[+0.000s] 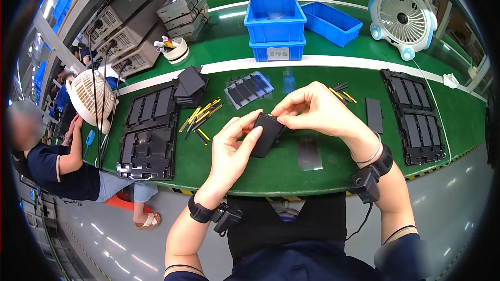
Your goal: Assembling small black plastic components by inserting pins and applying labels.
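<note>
My left hand (230, 148) grips a flat black rectangular block (268, 139) above the green bench, thumb across its face. At the block's top edge, my right hand (319, 109) has thumb and forefinger pinched together; whatever is between them is too small to make out. Just beyond the hands lies a clear plastic sheet with dark strips (249, 90). A small dark film piece with a clear end (309, 154) rests below my right hand. Black-and-yellow strips (200, 116) lie scattered to the left, and several similar strips (344, 93) are beside my right wrist.
Black trays with flat dark blocks stand left (148, 125) and right (415, 117). Stacked dark blocks (190, 84) adjoin the left tray; one single block (373, 115) lies right. Blue bins (276, 27), a white-and-blue fan (402, 18) and a pen holder (176, 52) are behind. A person (65, 169) sits left.
</note>
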Tool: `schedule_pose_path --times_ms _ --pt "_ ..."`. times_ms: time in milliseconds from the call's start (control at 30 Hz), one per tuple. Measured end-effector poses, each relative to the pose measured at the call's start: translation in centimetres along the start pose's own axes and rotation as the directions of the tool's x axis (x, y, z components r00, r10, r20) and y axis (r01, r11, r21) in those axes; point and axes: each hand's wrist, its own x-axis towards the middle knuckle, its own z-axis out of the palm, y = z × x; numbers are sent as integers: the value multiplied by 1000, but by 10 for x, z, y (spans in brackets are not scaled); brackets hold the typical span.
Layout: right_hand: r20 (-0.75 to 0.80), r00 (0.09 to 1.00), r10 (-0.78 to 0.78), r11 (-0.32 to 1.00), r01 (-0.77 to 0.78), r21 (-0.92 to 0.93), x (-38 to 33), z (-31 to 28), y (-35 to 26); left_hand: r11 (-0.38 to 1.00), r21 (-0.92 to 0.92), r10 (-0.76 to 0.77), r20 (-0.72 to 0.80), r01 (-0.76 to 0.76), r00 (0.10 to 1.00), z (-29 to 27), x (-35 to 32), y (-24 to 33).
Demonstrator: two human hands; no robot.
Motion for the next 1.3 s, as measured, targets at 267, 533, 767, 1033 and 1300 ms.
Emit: schedule_pose_path --times_ms 267,533,767,1033,1300 --pt "41 998 36 984 -28 -177 -2 2 -7 1000 24 -19 94 17 995 -1 -2 -2" --pt "-1 1000 17 996 -17 -89 -3 10 1 1000 -4 -1 91 1 996 -4 -5 -6" --pt "89 996 33 998 -28 -50 -1 4 -1 993 102 37 166 -55 985 -5 -5 1" --pt "-41 999 -7 984 0 -177 -4 18 -4 996 76 34 148 -45 988 -4 -5 1" --pt "8 1000 -20 994 20 -112 -2 12 -1 989 119 61 187 -84 981 -6 -5 -2"
